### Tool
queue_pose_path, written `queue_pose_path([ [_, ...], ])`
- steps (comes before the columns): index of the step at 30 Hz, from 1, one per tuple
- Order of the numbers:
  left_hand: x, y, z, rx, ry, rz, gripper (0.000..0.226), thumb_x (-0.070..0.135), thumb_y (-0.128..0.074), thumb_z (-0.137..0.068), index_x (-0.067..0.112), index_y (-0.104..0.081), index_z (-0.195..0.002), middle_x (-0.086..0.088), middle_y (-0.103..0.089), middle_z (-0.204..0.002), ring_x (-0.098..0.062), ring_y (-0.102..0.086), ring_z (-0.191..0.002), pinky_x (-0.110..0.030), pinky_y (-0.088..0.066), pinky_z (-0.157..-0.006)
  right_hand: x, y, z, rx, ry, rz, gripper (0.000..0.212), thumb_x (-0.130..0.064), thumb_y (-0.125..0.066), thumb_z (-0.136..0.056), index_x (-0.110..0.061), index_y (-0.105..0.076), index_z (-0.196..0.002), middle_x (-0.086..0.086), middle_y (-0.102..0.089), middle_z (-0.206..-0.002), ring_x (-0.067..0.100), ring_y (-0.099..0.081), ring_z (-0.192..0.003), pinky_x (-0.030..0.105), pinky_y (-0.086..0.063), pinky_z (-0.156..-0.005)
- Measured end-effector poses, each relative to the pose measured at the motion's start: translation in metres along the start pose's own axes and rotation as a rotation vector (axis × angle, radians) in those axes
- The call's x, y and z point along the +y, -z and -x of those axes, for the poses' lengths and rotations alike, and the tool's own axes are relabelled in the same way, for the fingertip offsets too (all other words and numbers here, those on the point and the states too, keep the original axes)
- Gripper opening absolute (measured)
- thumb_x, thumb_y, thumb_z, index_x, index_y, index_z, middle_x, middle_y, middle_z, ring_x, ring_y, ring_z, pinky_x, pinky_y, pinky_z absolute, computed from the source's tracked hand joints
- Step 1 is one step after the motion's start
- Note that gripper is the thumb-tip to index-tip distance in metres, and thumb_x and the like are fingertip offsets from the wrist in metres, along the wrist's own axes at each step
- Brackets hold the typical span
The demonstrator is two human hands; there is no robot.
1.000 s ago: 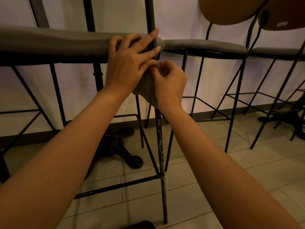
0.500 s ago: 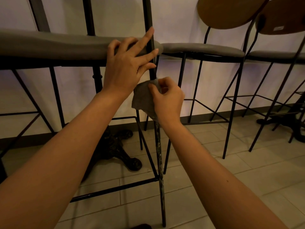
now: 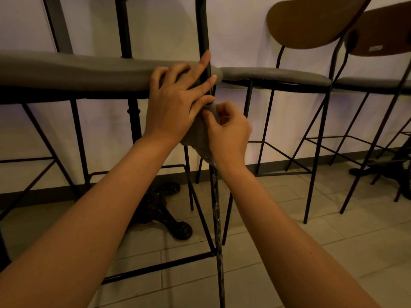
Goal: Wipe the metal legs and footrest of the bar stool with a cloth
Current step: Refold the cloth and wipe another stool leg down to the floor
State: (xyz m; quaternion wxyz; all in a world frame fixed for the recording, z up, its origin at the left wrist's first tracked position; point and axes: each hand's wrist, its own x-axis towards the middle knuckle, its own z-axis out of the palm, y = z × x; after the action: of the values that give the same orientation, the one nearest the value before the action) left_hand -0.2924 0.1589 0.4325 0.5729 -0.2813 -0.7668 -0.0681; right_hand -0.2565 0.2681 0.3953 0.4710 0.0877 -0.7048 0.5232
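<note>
The left hand (image 3: 175, 105) lies open, fingers spread against the grey seat (image 3: 73, 72) and black leg (image 3: 216, 218) of the near bar stool. Just right of it, the right hand (image 3: 229, 132) pinches a grey cloth (image 3: 200, 138) wrapped round that leg, below the seat.

I count three bar stools: the nearest stool (image 3: 77, 72), its grey seat under my left fingers, then a second stool (image 3: 273, 76) and a third stool (image 3: 373, 85) off to the right of my right fingers. Two wooden backrests (image 3: 311, 21) (image 3: 384, 32) stand above and right of my fingers. There is one grey cloth (image 3: 198, 138) between my two hands, left hand (image 3: 175, 107) and right hand (image 3: 229, 132). There are two black table bases: one (image 3: 162, 210) below my left fingers, one (image 3: 387, 172) far right.
</note>
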Motion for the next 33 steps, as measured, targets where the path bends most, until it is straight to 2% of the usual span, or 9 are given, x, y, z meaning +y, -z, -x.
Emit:
queue_pose_path([
  [8,-0.001,-0.001,-0.002,0.045,-0.004,0.003,0.035,0.037,-0.041,-0.094,0.027,-0.054,-0.126,0.008,-0.040,-0.144,-0.022,-0.044,-0.120,-0.035,-0.019,-0.097,-0.011,-0.003,-0.014,0.007,0.019,-0.022,0.005,-0.014,-0.061,-0.087,-0.012,-0.060,-0.083,-0.001,-0.059,-0.077,0.001,-0.052,-0.069,0.005,-0.042,-0.064],
  [13,0.000,-0.001,-0.002,0.048,-0.002,0.004,0.035,0.037,-0.043,-0.094,0.027,-0.055,-0.125,0.008,-0.041,-0.143,-0.022,-0.043,-0.120,-0.034,-0.018,-0.097,-0.004,0.000,-0.006,-0.025,-0.005,-0.026,0.010,-0.020,-0.061,-0.087,-0.012,-0.060,-0.083,-0.001,-0.060,-0.077,0.007,-0.055,-0.072,0.017,-0.048,-0.064],
  [21,-0.001,-0.001,-0.001,0.052,-0.016,0.003,0.035,0.037,-0.046,-0.092,0.027,-0.055,-0.125,0.006,-0.041,-0.143,-0.023,-0.044,-0.120,-0.035,-0.019,-0.097,0.006,0.008,0.008,-0.074,-0.067,0.015,0.007,-0.019,-0.065,-0.084,-0.014,-0.060,-0.082,-0.003,-0.060,-0.077,0.006,-0.055,-0.072,0.009,-0.044,-0.061],
  [26,0.000,0.000,-0.003,0.053,-0.004,-0.001,0.035,0.037,-0.046,-0.092,0.027,-0.056,-0.124,0.006,-0.042,-0.142,-0.025,-0.046,-0.120,-0.035,-0.018,-0.097,0.003,0.009,0.005,-0.075,-0.059,0.024,0.007,-0.019,-0.065,-0.084,-0.013,-0.062,-0.084,-0.003,-0.061,-0.079,0.008,-0.057,-0.075,0.017,-0.048,-0.066],
  [29,0.002,0.000,-0.002,0.037,-0.002,-0.001,0.036,0.038,-0.046,-0.092,0.027,-0.056,-0.125,0.005,-0.040,-0.144,-0.026,-0.044,-0.122,-0.036,-0.017,-0.099,0.006,0.009,0.007,-0.071,-0.030,0.022,0.007,-0.018,-0.064,-0.085,-0.012,-0.062,-0.086,-0.001,-0.062,-0.081,0.007,-0.057,-0.076,0.015,-0.048,-0.066],
  [33,0.006,-0.002,0.002,0.005,-0.005,-0.033,0.035,0.042,-0.048,-0.089,0.031,-0.058,-0.121,0.002,-0.036,-0.147,-0.031,-0.040,-0.126,-0.046,-0.016,-0.106,0.022,0.014,0.031,-0.086,-0.046,0.061,0.007,-0.019,-0.063,-0.086,-0.013,-0.060,-0.084,0.000,-0.062,-0.082,0.002,-0.055,-0.076,0.007,-0.044,-0.065],
])
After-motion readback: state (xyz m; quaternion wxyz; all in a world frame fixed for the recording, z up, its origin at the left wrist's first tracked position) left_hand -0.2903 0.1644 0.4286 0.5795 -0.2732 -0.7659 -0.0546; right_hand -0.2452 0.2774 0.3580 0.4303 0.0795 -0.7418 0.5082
